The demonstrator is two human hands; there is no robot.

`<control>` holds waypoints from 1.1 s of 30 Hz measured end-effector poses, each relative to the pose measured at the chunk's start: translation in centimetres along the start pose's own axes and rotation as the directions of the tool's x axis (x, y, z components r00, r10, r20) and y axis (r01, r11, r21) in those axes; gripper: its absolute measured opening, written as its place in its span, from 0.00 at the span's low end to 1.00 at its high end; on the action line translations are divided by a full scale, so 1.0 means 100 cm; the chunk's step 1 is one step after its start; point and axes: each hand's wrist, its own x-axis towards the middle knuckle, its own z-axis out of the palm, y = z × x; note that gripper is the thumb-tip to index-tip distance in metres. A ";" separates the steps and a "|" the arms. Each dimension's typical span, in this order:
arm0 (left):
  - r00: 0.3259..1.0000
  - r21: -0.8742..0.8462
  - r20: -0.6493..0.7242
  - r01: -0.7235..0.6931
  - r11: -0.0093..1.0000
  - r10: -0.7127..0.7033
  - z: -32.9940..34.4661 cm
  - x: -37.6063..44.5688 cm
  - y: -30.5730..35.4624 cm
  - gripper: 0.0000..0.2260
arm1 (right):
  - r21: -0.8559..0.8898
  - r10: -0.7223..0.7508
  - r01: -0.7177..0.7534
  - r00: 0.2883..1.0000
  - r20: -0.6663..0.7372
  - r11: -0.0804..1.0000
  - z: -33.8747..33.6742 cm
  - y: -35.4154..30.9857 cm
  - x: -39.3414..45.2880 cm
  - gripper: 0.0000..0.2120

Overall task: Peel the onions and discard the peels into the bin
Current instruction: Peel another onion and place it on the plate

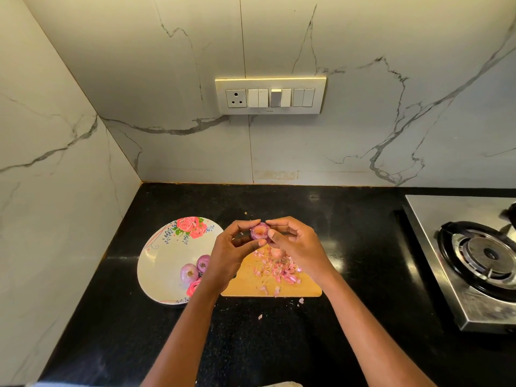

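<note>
— What are the hands doing?
— Left hand (pixel 233 248) and right hand (pixel 297 244) both pinch a small round purple onion (pixel 259 231) above the pale wooden cutting board (pixel 301 286); pink papery peel scraps (pixel 279 268) litter it.
— Beside that?
— Two peeled purple onions (pixel 195 268) on the white rose-patterned plate (pixel 162 258), left of the board.

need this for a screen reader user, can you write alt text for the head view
Two hands, left and right, hold a small red onion over a wooden cutting board strewn with onion peels. Two more onions sit on a floral plate at left, on a black countertop.
</note>
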 end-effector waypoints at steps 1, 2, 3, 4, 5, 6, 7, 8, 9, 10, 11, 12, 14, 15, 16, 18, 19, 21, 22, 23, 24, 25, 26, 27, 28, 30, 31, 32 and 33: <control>1.000 0.002 -0.005 0.000 1.000 0.000 0.000 0.000 -0.001 0.18 | 0.015 0.002 -0.002 1.000 -0.003 1.000 0.000 0.001 0.000 0.10; 1.000 0.004 -0.011 -0.001 1.000 0.001 -0.001 0.000 -0.001 0.18 | 0.026 0.001 -0.001 1.000 -0.006 1.000 0.000 0.002 0.000 0.11; 1.000 0.004 -0.015 0.000 1.000 0.000 -0.001 0.000 -0.001 0.18 | 0.028 -0.003 0.003 1.000 -0.008 1.000 0.000 0.002 -0.001 0.11; 1.000 0.004 -0.017 0.001 1.000 -0.001 -0.002 0.000 -0.001 0.19 | 0.022 -0.005 0.006 1.000 -0.010 1.000 0.000 0.002 -0.001 0.11; 1.000 0.001 -0.016 0.002 1.000 -0.001 -0.002 -0.001 -0.001 0.19 | 0.017 -0.008 0.008 1.000 -0.009 1.000 0.000 0.002 -0.002 0.11; 1.000 -0.002 -0.018 0.003 1.000 -0.003 -0.001 -0.001 -0.001 0.20 | 0.012 -0.012 0.013 1.000 -0.012 1.000 0.001 0.002 -0.002 0.11; 1.000 -0.007 -0.019 0.002 1.000 -0.002 0.000 -0.002 -0.001 0.20 | 0.006 -0.018 0.018 1.000 -0.022 1.000 0.001 0.003 -0.002 0.12; 1.000 -0.007 -0.024 0.001 1.000 -0.001 0.001 -0.002 0.000 0.20 | -0.002 -0.021 0.021 0.999 -0.041 1.000 0.001 0.004 -0.003 0.12; 1.000 -0.004 -0.031 0.001 1.000 -0.001 0.002 -0.003 0.001 0.21 | -0.011 -0.023 0.023 0.998 -0.062 1.000 0.001 0.003 -0.003 0.13; 0.999 0.002 -0.034 0.001 1.000 -0.001 0.003 -0.003 0.001 0.21 | -0.016 -0.025 0.024 0.997 -0.076 1.000 0.001 0.003 -0.004 0.14; 0.999 0.007 -0.035 0.002 1.000 -0.002 0.004 -0.003 0.001 0.22 | -0.010 -0.024 0.023 0.997 -0.078 1.000 0.001 0.003 -0.004 0.14; 0.999 0.008 -0.035 0.004 1.000 -0.004 0.004 -0.003 0.001 0.22 | 0.007 -0.017 0.017 0.997 -0.075 1.000 0.001 0.003 -0.003 0.14; 0.999 -0.001 -0.042 0.009 1.000 -0.009 0.004 -0.003 0.002 0.23 | 0.042 0.011 -0.008 0.998 -0.063 0.999 0.000 0.004 -0.003 0.12; 0.999 -0.009 -0.045 0.009 1.000 -0.010 0.005 -0.003 0.002 0.23 | 0.043 0.021 -0.018 0.998 -0.061 0.999 0.000 0.003 -0.002 0.11; 0.999 -0.019 -0.049 0.009 1.000 -0.010 0.005 -0.003 0.001 0.23 | 0.030 0.028 -0.026 0.997 -0.066 0.999 -0.001 0.004 -0.001 0.11; 0.999 -0.037 -0.049 0.010 0.999 -0.011 0.004 -0.003 0.001 0.23 | -0.003 0.019 -0.019 0.997 -0.079 1.000 -0.003 0.004 0.000 0.10; 0.999 -0.045 -0.045 0.014 0.999 -0.016 0.004 -0.003 0.001 0.23 | -0.030 0.005 -0.008 0.997 -0.082 1.000 -0.003 0.004 0.001 0.10; 0.999 -0.089 -0.030 0.031 0.996 -0.033 0.003 -0.002 0.001 0.22 | -0.120 -0.014 0.003 0.996 -0.094 0.993 -0.005 0.006 0.002 0.10; 0.999 -0.142 -0.024 0.043 0.989 -0.047 0.002 -0.002 0.000 0.22 | -0.181 -0.025 0.006 0.994 -0.105 0.983 -0.006 0.008 0.002 0.10; 0.998 -0.204 -0.018 0.059 0.977 -0.064 0.001 -0.002 0.000 0.23 | -0.243 -0.034 0.004 0.992 -0.119 0.970 -0.008 0.009 0.002 0.10; 0.997 -0.250 -0.012 0.073 0.965 -0.078 0.000 -0.002 0.001 0.23 | -0.292 -0.037 -0.004 0.990 -0.135 0.956 -0.008 0.010 0.002 0.10; 0.996 -0.270 -0.005 0.080 0.959 -0.085 -0.001 -0.002 0.002 0.23 | -0.324 -0.031 -0.019 0.989 -0.147 0.946 -0.009 0.011 0.001 0.09; 0.996 -0.268 0.005 0.084 0.960 -0.086 -0.002 -0.002 0.003 0.24 | -0.342 -0.018 -0.033 0.989 -0.146 0.939 -0.010 0.011 0.001 0.09; 0.996 -0.258 0.019 0.088 0.962 -0.086 -0.001 -0.001 0.003 0.24 | -0.343 -0.005 -0.041 0.991 -0.133 0.938 -0.009 0.010 0.001 0.08; 0.995 -0.251 0.032 0.096 0.963 -0.091 -0.001 -0.001 0.004 0.23 | -0.326 0.005 -0.042 0.993 -0.114 0.944 -0.008 0.008 0.002 0.08; 0.992 -0.283 0.052 0.124 0.951 -0.114 0.000 -0.001 0.005 0.23 | -0.235 0.013 -0.029 0.997 -0.070 0.972 -0.005 0.004 0.003 0.10; 0.990 -0.311 0.060 0.140 0.940 -0.128 0.001 -0.001 0.005 0.23 | -0.161 0.020 -0.027 0.999 -0.046 0.987 -0.004 0.003 0.003 0.11; 0.988 -0.330 0.066 0.151 0.932 -0.136 0.002 -0.001 0.004 0.23 | -0.097 0.021 -0.023 1.000 -0.023 0.995 -0.003 0.002 0.003 0.12; 0.988 -0.337 0.068 0.156 0.929 -0.141 0.002 0.000 0.004 0.23 | -0.063 0.014 -0.015 1.000 -0.008 0.998 -0.003 0.001 0.004 0.13</control>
